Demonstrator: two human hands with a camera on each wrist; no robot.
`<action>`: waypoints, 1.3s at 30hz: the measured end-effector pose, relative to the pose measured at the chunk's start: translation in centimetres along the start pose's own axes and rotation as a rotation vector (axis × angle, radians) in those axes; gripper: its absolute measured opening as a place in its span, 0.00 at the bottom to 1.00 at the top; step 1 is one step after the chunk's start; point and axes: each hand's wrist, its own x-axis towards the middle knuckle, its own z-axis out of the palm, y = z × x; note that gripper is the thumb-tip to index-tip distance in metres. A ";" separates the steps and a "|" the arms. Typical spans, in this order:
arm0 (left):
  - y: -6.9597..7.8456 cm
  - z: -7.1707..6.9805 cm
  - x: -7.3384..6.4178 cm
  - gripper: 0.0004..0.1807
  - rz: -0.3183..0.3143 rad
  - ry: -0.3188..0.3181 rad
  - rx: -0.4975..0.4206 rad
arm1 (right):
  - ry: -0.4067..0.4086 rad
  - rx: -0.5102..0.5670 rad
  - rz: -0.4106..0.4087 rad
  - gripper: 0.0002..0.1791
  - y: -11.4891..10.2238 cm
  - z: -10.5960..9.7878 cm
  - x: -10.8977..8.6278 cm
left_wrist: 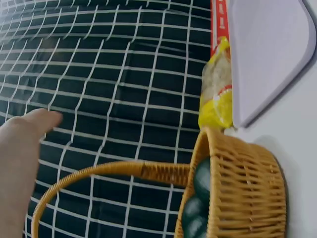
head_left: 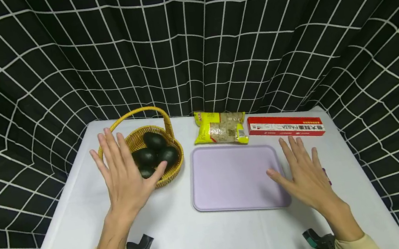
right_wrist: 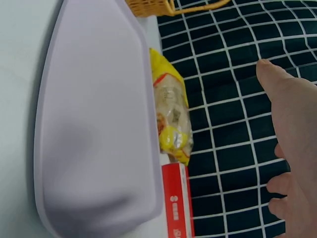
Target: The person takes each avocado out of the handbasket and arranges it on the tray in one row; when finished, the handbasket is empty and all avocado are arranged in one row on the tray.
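My left hand is raised above the table with its fingers straight and spread, holding nothing. In the head view it partly covers a yellow wicker basket, which has a tall handle and several dark green avocados inside. My right hand hovers over the right edge of a pale purple tray, fingers extended and nothing in its grasp. Behind the tray lies a yellow packaged bag, with a red pasta box to its right. A small purple thing, mostly hidden, shows beside the right hand.
A white-covered table carries everything. Black curtains with a white grid enclose its back and sides. The basket stands at the back left, close to the table's far edge. Each wrist wears a black camera mount.
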 end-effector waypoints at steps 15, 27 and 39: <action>-4.0 -1.5 -2.0 0.44 -0.478 0.117 -0.346 | -0.011 0.015 -0.051 0.55 -1.6 0.6 1.1; -5.3 -1.5 -3.7 0.27 -0.567 0.061 -0.464 | -0.016 0.081 -0.101 0.53 -2.8 1.4 2.0; -6.0 -1.5 -4.6 0.23 -0.617 0.052 -0.545 | -0.055 0.116 -0.132 0.54 -4.3 2.1 2.8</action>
